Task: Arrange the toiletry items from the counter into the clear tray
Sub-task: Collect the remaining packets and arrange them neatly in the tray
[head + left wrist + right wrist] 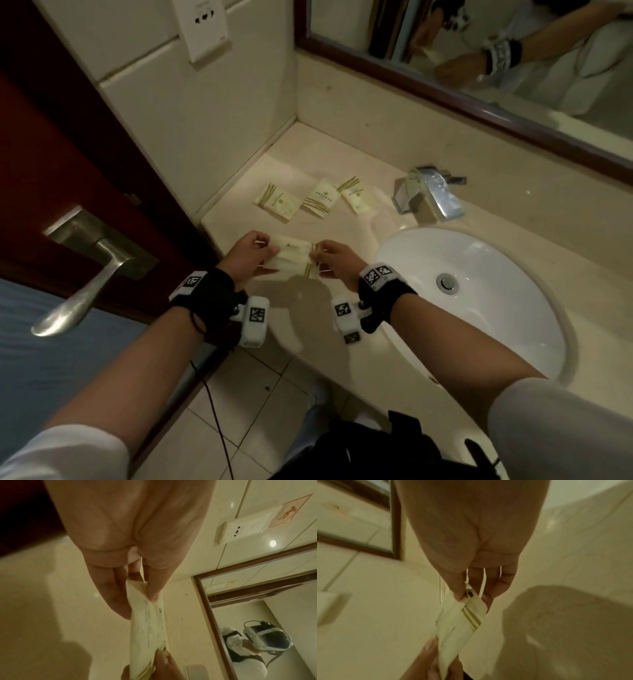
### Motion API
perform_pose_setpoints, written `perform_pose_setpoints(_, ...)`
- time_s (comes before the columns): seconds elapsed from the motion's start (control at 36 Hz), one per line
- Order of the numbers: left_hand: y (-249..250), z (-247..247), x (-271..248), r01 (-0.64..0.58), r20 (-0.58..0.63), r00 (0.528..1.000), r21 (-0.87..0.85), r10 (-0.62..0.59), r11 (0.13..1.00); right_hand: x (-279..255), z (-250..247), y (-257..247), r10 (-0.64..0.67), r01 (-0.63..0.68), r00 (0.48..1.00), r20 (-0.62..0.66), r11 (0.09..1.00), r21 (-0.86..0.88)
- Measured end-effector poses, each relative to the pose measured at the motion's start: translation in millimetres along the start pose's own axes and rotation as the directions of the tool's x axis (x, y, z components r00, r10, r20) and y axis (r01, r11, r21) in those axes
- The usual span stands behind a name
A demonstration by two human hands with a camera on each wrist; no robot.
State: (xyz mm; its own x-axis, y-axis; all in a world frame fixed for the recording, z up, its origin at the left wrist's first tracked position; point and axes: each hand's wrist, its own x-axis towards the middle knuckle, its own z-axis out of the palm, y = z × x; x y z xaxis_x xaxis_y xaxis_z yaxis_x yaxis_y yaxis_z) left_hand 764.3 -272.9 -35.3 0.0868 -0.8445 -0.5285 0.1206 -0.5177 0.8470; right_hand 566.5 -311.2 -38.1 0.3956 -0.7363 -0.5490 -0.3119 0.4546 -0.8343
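Just above the beige counter (342, 164), both hands hold a small stack of long cream packets (294, 257) end to end. My left hand (251, 253) pinches the left end (147, 628) between thumb and fingers (109, 588). My right hand (330, 257) pinches the gold-striped right end (453, 635). Both grips are close up in the wrist views, the left hand (139, 605) and the right hand (471, 601). Three small cream sachets (274, 200) (318, 202) (356, 197) lie flat farther back. I cannot make out a clear tray.
A white sink basin (496, 342) lies right of my hands, with a chrome faucet (428, 195) behind it. A dark red door with a metal handle (92, 274) stands close on the left. A framed mirror (479, 51) and a wall socket (202, 27) are on the walls.
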Motion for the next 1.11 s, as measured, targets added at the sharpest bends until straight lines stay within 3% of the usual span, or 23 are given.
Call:
perform_pose_setpoints(0.17,11.9,61.0,1.9,0.078,0.159,0.985,-0.062,-0.067,0.995,-33.6,-49.2,8.7,0.018,0.002,0.992,-0.124,0.988,0.157)
perform_pose_setpoints(0.44,25.2,192.3,-7.6,0.071,0.362,0.927,0.083,-0.097,0.994,-119.3,-129.9,55.6,0.065,0.102,0.938,-0.34,0.887,0.45)
perform_pose_setpoints(0.81,-3.9,379.6,-60.8,0.028,0.537,0.829,0.24,-0.157,0.97,-245.7,-251.9,137.0,0.092,0.213,0.792,-0.603,0.885,0.414)
perform_pose_setpoints(1.11,-61.0,530.3,-127.5,-0.05,0.597,0.781,0.355,-0.185,0.934,-360.8,-348.5,231.8,0.134,0.167,0.674,-0.726,0.93,0.326)
